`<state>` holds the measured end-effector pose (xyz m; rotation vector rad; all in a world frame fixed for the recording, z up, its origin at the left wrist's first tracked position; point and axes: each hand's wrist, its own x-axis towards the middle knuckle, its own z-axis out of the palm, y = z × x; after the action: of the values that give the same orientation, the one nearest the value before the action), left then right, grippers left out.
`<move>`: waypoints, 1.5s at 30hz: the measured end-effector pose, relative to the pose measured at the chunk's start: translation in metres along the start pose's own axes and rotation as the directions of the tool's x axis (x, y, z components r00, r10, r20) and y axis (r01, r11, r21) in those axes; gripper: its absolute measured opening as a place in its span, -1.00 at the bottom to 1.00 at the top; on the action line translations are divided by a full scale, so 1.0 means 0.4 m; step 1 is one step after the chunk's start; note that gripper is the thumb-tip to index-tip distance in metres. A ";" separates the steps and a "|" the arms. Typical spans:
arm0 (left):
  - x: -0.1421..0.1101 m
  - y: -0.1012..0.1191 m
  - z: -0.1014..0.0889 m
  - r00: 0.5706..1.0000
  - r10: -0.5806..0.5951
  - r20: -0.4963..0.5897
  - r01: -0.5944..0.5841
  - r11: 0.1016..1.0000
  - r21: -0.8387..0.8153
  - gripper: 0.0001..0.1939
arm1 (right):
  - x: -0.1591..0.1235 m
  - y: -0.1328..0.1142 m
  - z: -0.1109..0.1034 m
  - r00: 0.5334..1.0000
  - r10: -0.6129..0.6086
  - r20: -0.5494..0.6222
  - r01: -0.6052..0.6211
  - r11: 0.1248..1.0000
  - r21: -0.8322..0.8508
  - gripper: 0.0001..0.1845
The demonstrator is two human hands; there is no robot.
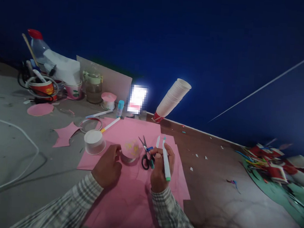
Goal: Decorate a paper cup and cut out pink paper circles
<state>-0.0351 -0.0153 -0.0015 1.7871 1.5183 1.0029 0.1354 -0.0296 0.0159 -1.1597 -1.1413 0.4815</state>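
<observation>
My left hand [108, 167] is closed around the side of a small clear plastic cup [130, 150] with yellow marks, which lies on a pink paper sheet [134, 197]. My right hand [161, 169] grips a white marker with a green end [166, 161], tip pointing up and away. Black-handled scissors [145, 152] lie open on the pink sheet between the two hands. A second white marker [157, 141] lies just beyond my right hand.
An upturned clear cup [94, 141] stands left of the pink sheet. A tilted stack of paper cups [172, 98] leans by the blue wall. Jars, bowls and a bottle [38, 45] crowd the far left. Paper scraps [272, 167] are piled at the right. A white cable [20, 131] crosses the floor.
</observation>
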 end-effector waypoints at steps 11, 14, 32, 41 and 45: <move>0.011 0.009 -0.026 0.938 0.190 -0.289 -0.190 0.981 0.029 -0.75 | -0.014 -0.023 0.004 0.985 -0.006 0.173 -0.056 0.936 0.347 -0.73; 0.004 0.024 -0.031 0.906 0.277 -0.321 -0.269 0.961 0.068 -0.69 | -0.021 -0.019 -0.002 0.960 -0.061 0.273 -0.044 0.930 0.365 -0.74; -0.022 0.044 -0.033 0.757 0.650 -0.063 -0.650 0.760 0.021 -0.73 | -0.014 -0.044 -0.006 0.951 -0.041 0.307 -0.099 0.899 0.426 -0.72; -0.022 0.046 -0.028 0.723 0.687 -0.069 -0.677 0.725 0.126 -0.73 | -0.021 -0.045 -0.002 0.947 0.024 0.319 -0.142 0.925 0.352 -0.73; -0.025 0.047 -0.022 0.700 0.708 -0.088 -0.684 0.701 0.201 -0.73 | -0.029 -0.043 0.009 0.917 0.090 0.388 -0.225 0.920 0.321 -0.73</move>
<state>-0.0329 -0.0290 0.0171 2.5427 0.9915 1.4376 0.1235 -0.0440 0.0260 -0.8613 -1.2137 1.0270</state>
